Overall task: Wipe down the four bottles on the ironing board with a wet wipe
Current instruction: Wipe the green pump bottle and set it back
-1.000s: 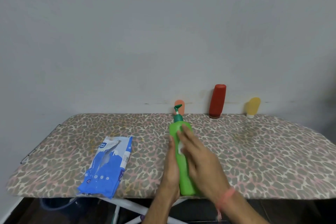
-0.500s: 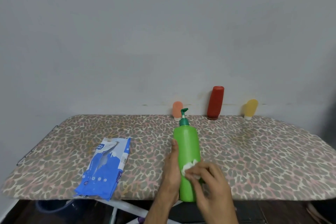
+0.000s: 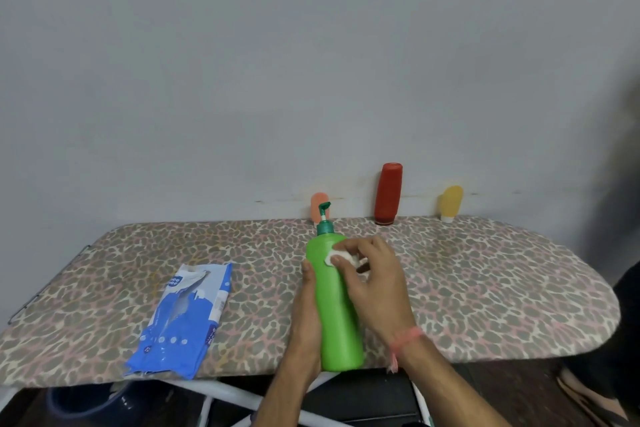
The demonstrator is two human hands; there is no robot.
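Head view, item 1 of 4: green bottle [image 3: 337,305], upright at the ironing board [image 3: 485,288] near edge, 6 o'clock. Left hand [image 3: 306,319] clamped on its side; right hand [image 3: 372,279] pinching wipe [image 3: 335,257] against its shoulder. Step: wiping. Next, probably: red bottle [image 3: 388,193], 12 o'clock.

Left hand [image 3: 306,319] steadying upright green pump bottle [image 3: 337,302], right hand [image 3: 375,282] pressing white wipe [image 3: 337,256] near its shoulder, blue wipe pack [image 3: 183,317] at nine o'clock

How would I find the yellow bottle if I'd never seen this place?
Look at the leopard-print ironing board, along its far edge by the grey wall. Three small bottles stand there; the small yellow bottle is the rightmost, right of the taller red bottle, standing on a white cap.
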